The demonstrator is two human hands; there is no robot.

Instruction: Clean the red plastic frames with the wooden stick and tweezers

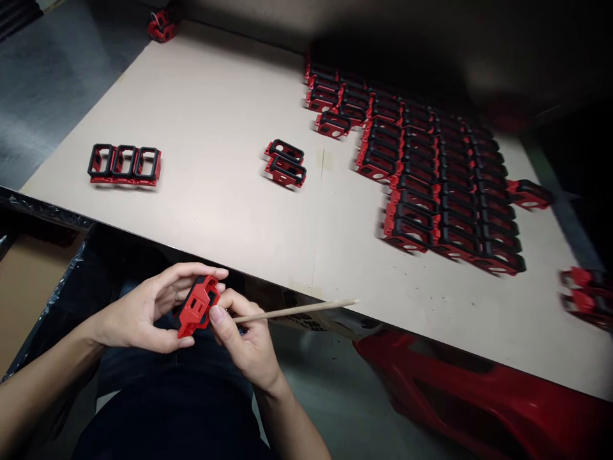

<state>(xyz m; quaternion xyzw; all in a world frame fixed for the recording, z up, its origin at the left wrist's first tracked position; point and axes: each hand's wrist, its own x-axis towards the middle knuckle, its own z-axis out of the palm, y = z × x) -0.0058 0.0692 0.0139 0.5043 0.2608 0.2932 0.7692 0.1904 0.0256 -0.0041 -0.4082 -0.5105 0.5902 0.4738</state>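
Observation:
In front of my body, over the near edge of the table, my left hand (148, 313) grips a red and black plastic housing (196, 308) between thumb and fingers. The part is tilted, with its red side facing up and a dark rim toward my palm. My right hand (246, 338) pinches a thin wooden stick (297, 310), which points out to the right. Its thumb also touches the right side of the red housing. The stick's other end is hidden in my right hand.
On the pale table (215, 128) stand three joined housings (125, 165) at left, two more (286, 165) mid-table, and a large block of several rows (440, 172) at right. A red crate (454, 383) sits below the right edge. An open box (43, 275) is at lower left.

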